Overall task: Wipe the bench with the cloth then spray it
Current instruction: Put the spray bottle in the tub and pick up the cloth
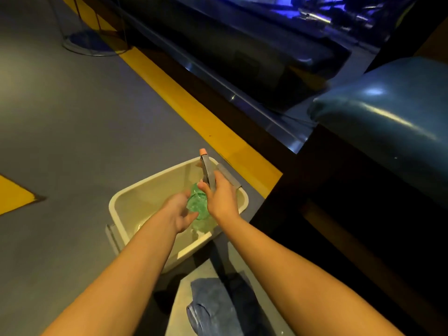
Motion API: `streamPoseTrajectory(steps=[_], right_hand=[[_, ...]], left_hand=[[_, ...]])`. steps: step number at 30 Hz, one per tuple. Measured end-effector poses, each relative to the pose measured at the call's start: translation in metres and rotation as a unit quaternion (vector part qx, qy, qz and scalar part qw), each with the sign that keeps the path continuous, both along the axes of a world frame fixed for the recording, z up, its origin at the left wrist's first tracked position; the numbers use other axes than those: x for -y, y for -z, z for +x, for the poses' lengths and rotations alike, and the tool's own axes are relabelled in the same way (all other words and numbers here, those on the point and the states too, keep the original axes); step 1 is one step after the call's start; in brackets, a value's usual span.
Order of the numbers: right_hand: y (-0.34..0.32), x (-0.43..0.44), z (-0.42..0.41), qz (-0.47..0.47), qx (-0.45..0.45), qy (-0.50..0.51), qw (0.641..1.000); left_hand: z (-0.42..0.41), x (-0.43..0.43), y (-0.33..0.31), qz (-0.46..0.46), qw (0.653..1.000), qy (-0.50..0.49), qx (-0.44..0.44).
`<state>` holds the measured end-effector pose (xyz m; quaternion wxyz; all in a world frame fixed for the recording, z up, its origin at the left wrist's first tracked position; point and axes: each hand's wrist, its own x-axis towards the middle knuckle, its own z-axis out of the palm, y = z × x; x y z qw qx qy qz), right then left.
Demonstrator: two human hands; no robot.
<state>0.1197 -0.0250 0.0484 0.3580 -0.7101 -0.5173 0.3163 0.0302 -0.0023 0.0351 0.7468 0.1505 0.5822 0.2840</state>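
A green spray bottle (pixel 197 204) with a grey trigger head and an orange nozzle hangs over a cream plastic tub (pixel 135 190) on the floor. My right hand (pixel 221 197) grips the bottle at its neck, just below the trigger head. My left hand (pixel 179 212) is beside the bottle's left side with its fingers relaxed; whether it touches the bottle is unclear. A crumpled blue cloth (pixel 213 306) lies at the bottom edge, below the tub. The blue padded bench (pixel 392 122) is at the right.
The tub stands on a grey floor next to a yellow stripe (pixel 194 112). A dark wooden base (pixel 351 202) under the bench is close to the tub's right. A long dark rail unit (pixel 242 57) runs across the back.
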Motion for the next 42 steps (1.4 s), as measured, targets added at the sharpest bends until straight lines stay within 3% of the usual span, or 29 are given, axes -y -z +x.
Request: streamPoseTrajectory(steps=[4,14,19,31,36,42], right_hand=[[0.013,-0.007,0.006,-0.013,0.007,0.011,1.000],[0.035,-0.019,0.016,-0.063,-0.055,0.056,0.995],[0.038,-0.025,0.013,-0.093,-0.016,0.024,0.995],[0.023,-0.034,0.017,-0.176,0.009,0.031,0.984],[0.001,-0.032,0.014,-0.148,0.032,0.052,0.987],[-0.031,0.010,0.012,-0.073,0.060,0.021,0.995]], left_hand=[[0.006,-0.004,0.008,0.002,1.000,-0.004,0.013],[0.016,-0.004,0.020,0.006,0.984,-0.067,0.163],[0.018,-0.002,0.024,0.005,0.977,-0.100,0.187],[0.020,-0.001,0.023,0.014,0.984,-0.081,0.157],[0.020,0.004,0.003,0.033,0.991,-0.042,0.120],[0.020,0.042,-0.026,0.178,0.983,-0.022,0.046]])
